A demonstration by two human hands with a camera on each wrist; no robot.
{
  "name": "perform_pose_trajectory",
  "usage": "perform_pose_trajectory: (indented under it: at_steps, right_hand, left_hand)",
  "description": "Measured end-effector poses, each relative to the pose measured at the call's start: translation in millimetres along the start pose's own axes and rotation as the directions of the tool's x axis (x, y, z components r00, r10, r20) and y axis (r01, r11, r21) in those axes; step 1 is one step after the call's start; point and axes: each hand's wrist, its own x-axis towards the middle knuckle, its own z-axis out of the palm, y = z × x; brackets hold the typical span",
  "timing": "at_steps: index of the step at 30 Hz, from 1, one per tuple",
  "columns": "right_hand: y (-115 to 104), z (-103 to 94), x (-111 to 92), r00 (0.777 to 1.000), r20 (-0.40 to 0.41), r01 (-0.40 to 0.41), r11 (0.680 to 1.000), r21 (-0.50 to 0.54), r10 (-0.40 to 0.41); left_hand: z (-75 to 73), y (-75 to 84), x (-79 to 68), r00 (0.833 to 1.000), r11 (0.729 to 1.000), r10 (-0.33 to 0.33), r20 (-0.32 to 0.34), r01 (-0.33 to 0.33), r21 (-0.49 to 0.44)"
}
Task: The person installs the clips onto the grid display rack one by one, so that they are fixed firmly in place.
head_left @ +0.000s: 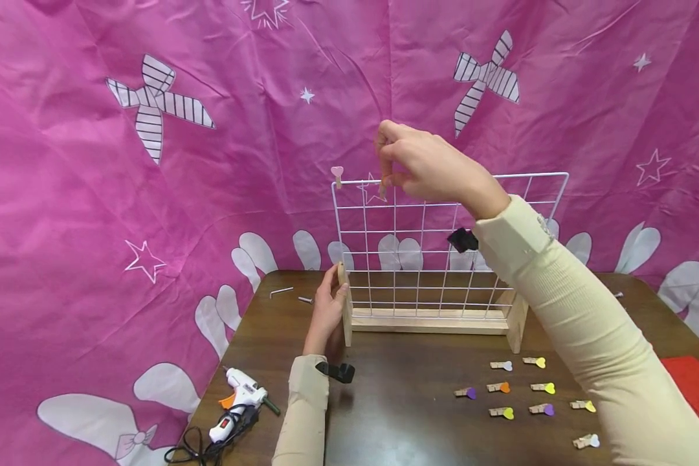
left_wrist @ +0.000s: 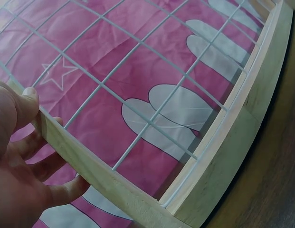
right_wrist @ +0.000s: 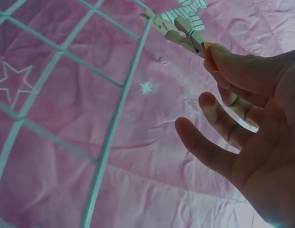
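My right hand (head_left: 428,162) is raised over the top of a white wire grid (head_left: 378,231). Between thumb and fingertips it pinches a small wooden clothespin (right_wrist: 191,37) with a bit of orange at the held end, its tip close to the grid's top wire. A clothespin with a pink heart (head_left: 338,172) sits on that wire's left corner. Lower down, my left hand (head_left: 325,310) holds the left wooden upright (head_left: 346,304) of the stand, thumb on one side and fingers on the other, as the left wrist view shows.
Several heart clothespins, among them an orange one (head_left: 499,388), lie on the brown table (head_left: 396,395) at the front right. A glue gun (head_left: 241,395) with its black cord is at the left, near a hex key (head_left: 281,292). Something red (head_left: 696,391) lies far right.
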Motion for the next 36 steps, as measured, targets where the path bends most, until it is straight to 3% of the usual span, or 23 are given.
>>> perform_pose_trajectory:
  at_steps: [8,16,30,36]
  right_hand:
    - [5.5,4.9,39.8,0.997,0.063,-0.034,0.998,-0.057,0.038]
    - [11.3,15.6,57.0,0.990,0.134,-0.029,0.997,-0.071,0.038]
    - [12.2,17.1,58.1,0.976,0.197,-0.077,0.995,-0.064,0.088]
    - [7.3,13.3,47.9,0.959,0.226,-0.165,0.985,-0.051,0.172]
  left_hand:
    - [1.9,0.3,-1.6,1.000,1.000,0.002,-0.003,-0.002,0.004]
    - [3.7,2.7,-1.0,1.000,1.000,-0.018,0.004,0.018,0.012]
    - [2.7,4.8,-2.5,1.000,0.999,-0.029,-0.007,0.029,0.022]
    - [2.2,4.2,-2.8,0.998,0.998,-0.058,-0.003,0.058,0.034]
